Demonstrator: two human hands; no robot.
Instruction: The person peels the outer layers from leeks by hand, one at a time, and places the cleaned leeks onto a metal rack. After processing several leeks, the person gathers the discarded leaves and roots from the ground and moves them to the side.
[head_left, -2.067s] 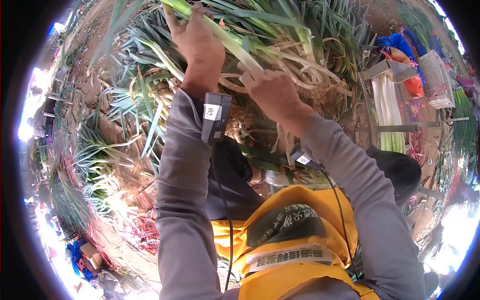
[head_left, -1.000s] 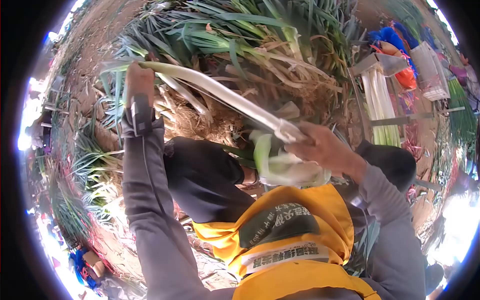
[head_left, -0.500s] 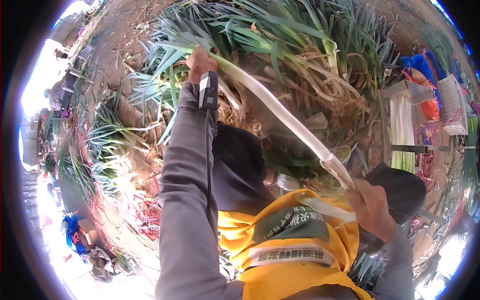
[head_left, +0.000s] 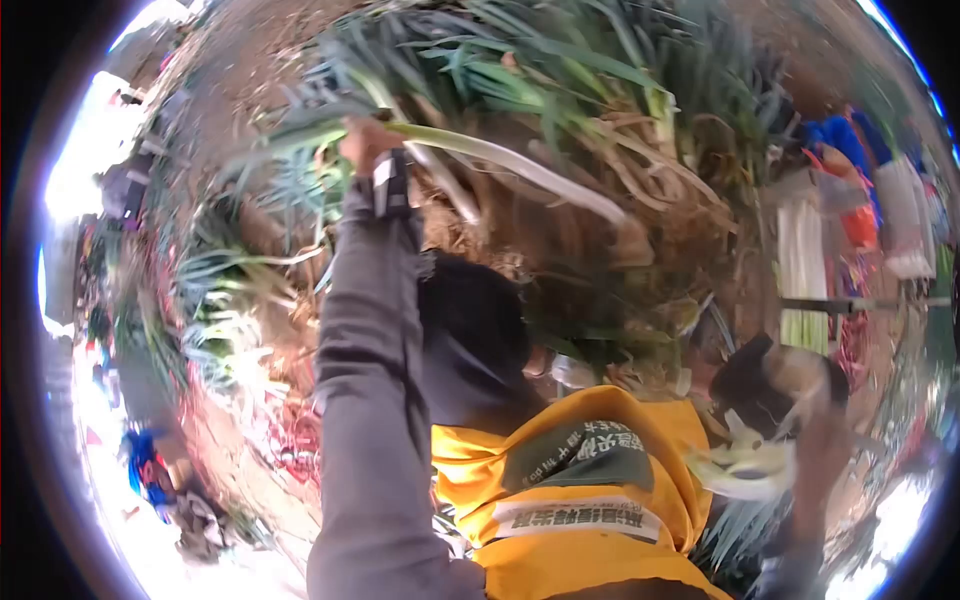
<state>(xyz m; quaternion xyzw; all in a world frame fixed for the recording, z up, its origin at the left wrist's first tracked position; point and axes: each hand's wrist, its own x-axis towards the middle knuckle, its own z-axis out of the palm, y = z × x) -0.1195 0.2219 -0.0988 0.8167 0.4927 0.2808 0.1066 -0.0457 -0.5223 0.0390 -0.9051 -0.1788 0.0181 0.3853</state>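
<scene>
Left hand (head_left: 366, 148) is wrapped round the green part of leek (head_left: 520, 165), presumably so its white end is left free; right hand (head_left: 822, 450) is blurred beside peel (head_left: 750, 468), grip undeterminable.

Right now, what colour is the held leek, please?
The leek is white, green near the left hand; head view.

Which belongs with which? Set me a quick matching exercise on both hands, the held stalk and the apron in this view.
Column one:
1. Left hand
2. Right hand
3. Held stalk
4. Apron

Column two:
A. Yellow, with printing
B. Closed around the stalk's greener part
C. White end free, pointing toward the picture's right
D. Blurred, at the picture's lower right

Right pairs: 1-B, 2-D, 3-C, 4-A
</scene>
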